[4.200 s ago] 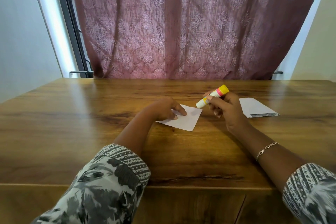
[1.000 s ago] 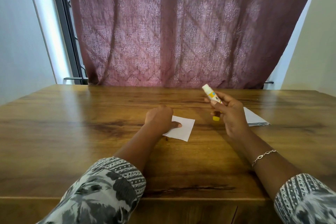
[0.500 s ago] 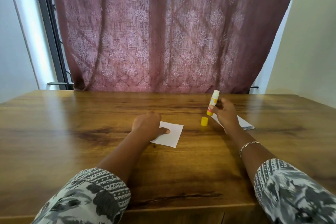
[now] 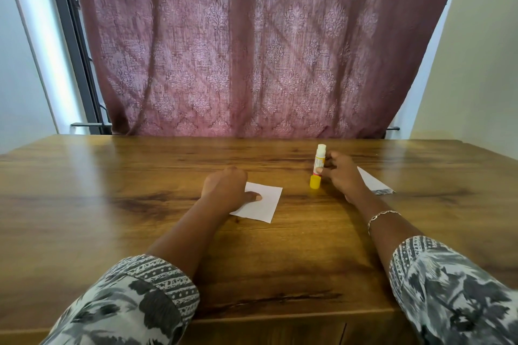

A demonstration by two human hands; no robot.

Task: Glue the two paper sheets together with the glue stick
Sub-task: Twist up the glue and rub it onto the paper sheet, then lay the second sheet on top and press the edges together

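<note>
Head view. Centre of frame: the left hand (image 4: 224, 190) lies flat on one paper sheet (image 4: 262, 202), thumb pressing it to the wooden table (image 4: 112, 204); it grasps nothing. Right of centre: the right hand (image 4: 340, 173) is closed around the glue stick (image 4: 319, 158), held upright with its white end up. The yellow cap (image 4: 315, 182) stands on the table just below the stick. The second sheet (image 4: 372, 182) lies at centre right, partly behind the right hand.

Risks, as judged: the upright stick could topple if released carelessly and roll; the loose cap could be knocked by the right hand; the pinned sheet could shift if the thumb lifts.

Obscured: most of the second sheet, its dark lower edge unclear; the stick's label is illegible; whether glue covers the near sheet cannot be told.
</note>
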